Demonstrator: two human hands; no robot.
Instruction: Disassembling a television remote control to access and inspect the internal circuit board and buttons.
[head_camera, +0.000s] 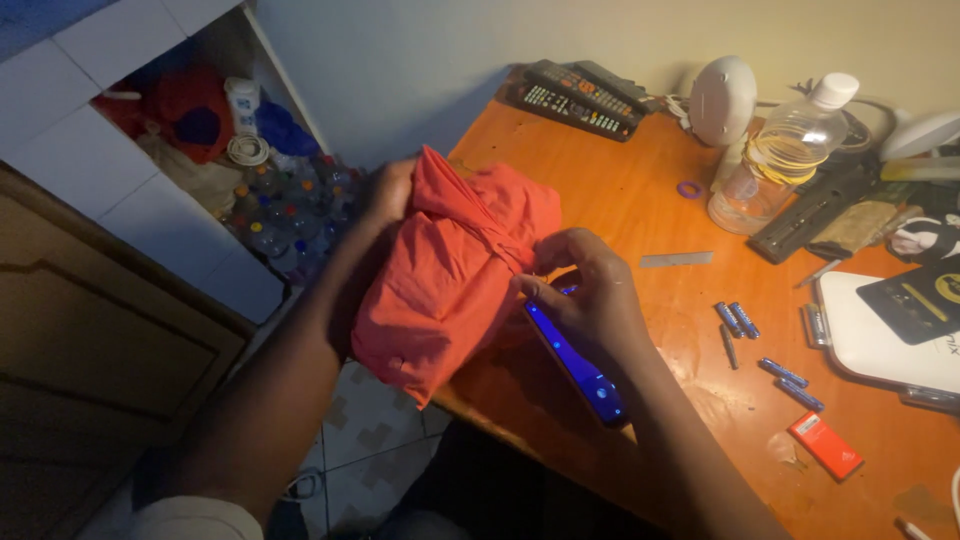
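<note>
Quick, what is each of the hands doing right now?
Left hand: closed on the top of the orange cloth.
Right hand: fingers pinching the cloth's edge, resting over a lit phone.

I see both hands on an orange cloth (445, 275) bundled at the near-left corner of the wooden table (640, 210). My left hand (385, 190) grips its far side; my right hand (585, 290) pinches a twisted fold and rests over a lit phone (580, 365). Loose batteries (740, 320) lie right of the phone, a clear plastic bottle (780, 155) and two remote controls (580, 95) farther back.
</note>
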